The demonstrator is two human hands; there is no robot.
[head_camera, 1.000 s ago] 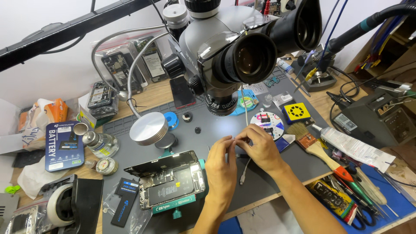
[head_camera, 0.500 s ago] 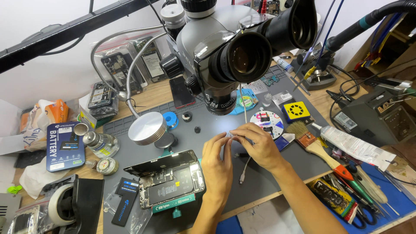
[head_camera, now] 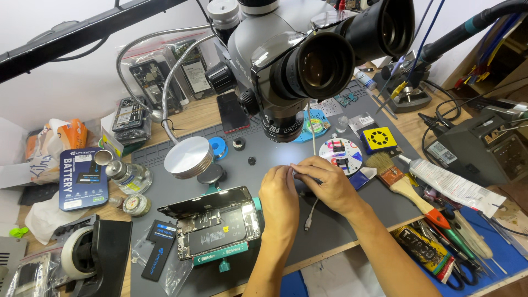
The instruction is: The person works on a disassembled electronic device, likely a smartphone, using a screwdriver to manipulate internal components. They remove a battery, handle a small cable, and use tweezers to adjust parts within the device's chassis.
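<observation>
Near the front edge of the grey mat (head_camera: 352, 231) our 2 hands meet, just under the microscope (head_camera: 286, 71). Our left hand (head_camera: 279, 192) has its fingertips pinched together on something tiny; we can't tell what, it's hidden betw. the fingers. Our right hand (head_camera: 327, 184) is closed on a thin dark tool (head_camera: 306, 177) whose tip points at the left fingertips. The small part sits right there, betw. both hands, mid-mat. We judge it light, stiff and fragile, easy to drop, so best held by its edges w/ fingertips only. A white cable (head_camera: 311, 212) trails from under the right hand toward the front edge.

Left of the hands, an opened phone (head_camera: 212, 223) lies in a green clamp near the mat's front-left corner. To the right, a brush (head_camera: 399, 181) lies at the right edge. Farther back, a round metal lamp head (head_camera: 188, 157) hangs above the mat's left part.
</observation>
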